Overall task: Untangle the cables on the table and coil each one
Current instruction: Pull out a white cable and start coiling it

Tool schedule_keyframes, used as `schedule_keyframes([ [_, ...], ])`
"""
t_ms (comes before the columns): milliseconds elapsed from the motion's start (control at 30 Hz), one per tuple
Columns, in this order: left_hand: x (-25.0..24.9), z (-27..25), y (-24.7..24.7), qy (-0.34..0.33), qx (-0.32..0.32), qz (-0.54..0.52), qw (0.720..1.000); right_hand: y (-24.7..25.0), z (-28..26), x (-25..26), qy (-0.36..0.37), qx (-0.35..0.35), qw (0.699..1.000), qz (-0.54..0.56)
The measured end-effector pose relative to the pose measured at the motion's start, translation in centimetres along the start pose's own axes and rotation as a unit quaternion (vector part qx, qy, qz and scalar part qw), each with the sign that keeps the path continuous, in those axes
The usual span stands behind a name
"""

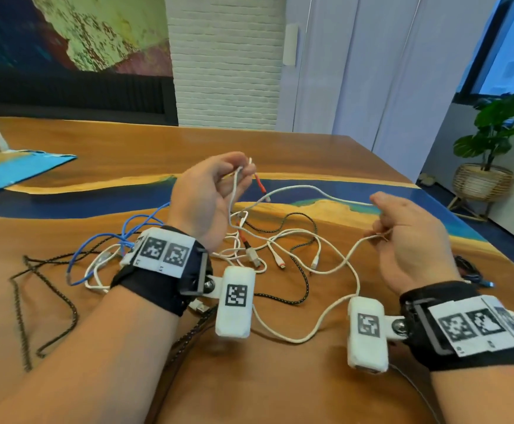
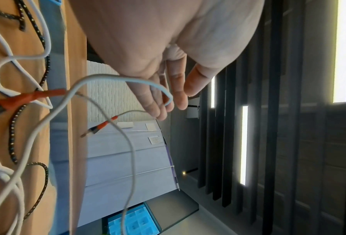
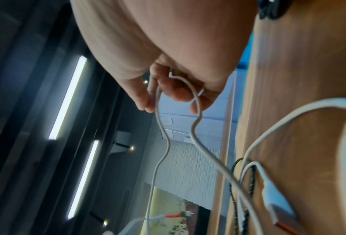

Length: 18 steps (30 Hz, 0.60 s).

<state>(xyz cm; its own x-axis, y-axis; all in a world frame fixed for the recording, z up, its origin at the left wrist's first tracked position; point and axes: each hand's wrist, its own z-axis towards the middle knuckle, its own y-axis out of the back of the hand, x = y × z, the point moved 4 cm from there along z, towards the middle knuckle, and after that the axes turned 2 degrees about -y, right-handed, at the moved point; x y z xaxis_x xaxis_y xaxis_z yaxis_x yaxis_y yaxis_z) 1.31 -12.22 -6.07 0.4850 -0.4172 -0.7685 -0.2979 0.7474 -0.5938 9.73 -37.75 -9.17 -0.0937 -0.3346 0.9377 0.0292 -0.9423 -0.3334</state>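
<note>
A tangle of cables lies on the wooden table (image 1: 96, 142): several white ones (image 1: 295, 234), a black braided one (image 1: 303, 270) and a blue one (image 1: 127, 231). My left hand (image 1: 243, 168) is raised above the tangle and pinches a thin white cable (image 2: 99, 77) near its end; an orange-sleeved plug (image 1: 260, 185) hangs just beyond the fingers (image 2: 158, 109). My right hand (image 1: 378, 223) is lifted at the right and pinches a loop of white cable (image 3: 194, 101) between thumb and fingers (image 3: 147, 101). One strand (image 1: 310, 187) runs back toward the left hand, another (image 1: 353, 270) drops to the table.
A second black braided cable (image 1: 20, 301) trails off at the left. A blue mat (image 1: 14, 172) lies at the far left. A dark cable with a blue plug (image 1: 476, 278) sits by the table's right edge. A potted plant (image 1: 488, 154) stands on the floor beyond.
</note>
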Motion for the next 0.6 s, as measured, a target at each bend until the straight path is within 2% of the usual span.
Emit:
schedule_keyframes([
  [67, -0.2, -0.1, -0.4, -0.015, 0.018, -0.019, 1.0, -0.1, 0.1, -0.4, 0.025, -0.005, 0.997, -0.068],
  [233, -0.2, -1.0, -1.4, -0.028, 0.1, 0.031, 0.994, -1.1, -1.0, 0.2, 0.104, 0.008, 0.988, -0.113],
  [333, 0.0, -1.7, -2.0, 0.003, 0.18, 0.054, 0.982, -2.9, -2.7, 0.9, 0.172, 0.09, 0.967, -0.166],
  [400, 0.2, -2.1, -2.4, 0.021, 0.221, 0.069, 0.973, -4.1, -3.3, 0.5, 0.186, 0.157, 0.943, -0.228],
  [467, 0.3, -2.3, -2.5, 0.019, 0.23, 0.074, 0.97, -4.6, -3.4, 0.0, 0.161, 0.178, 0.944, -0.225],
  [600, 0.0, -1.7, -2.0, -0.018, 0.182, 0.078, 0.98, -4.0, -3.1, 0.2, 0.129, 0.162, 0.96, -0.19],
])
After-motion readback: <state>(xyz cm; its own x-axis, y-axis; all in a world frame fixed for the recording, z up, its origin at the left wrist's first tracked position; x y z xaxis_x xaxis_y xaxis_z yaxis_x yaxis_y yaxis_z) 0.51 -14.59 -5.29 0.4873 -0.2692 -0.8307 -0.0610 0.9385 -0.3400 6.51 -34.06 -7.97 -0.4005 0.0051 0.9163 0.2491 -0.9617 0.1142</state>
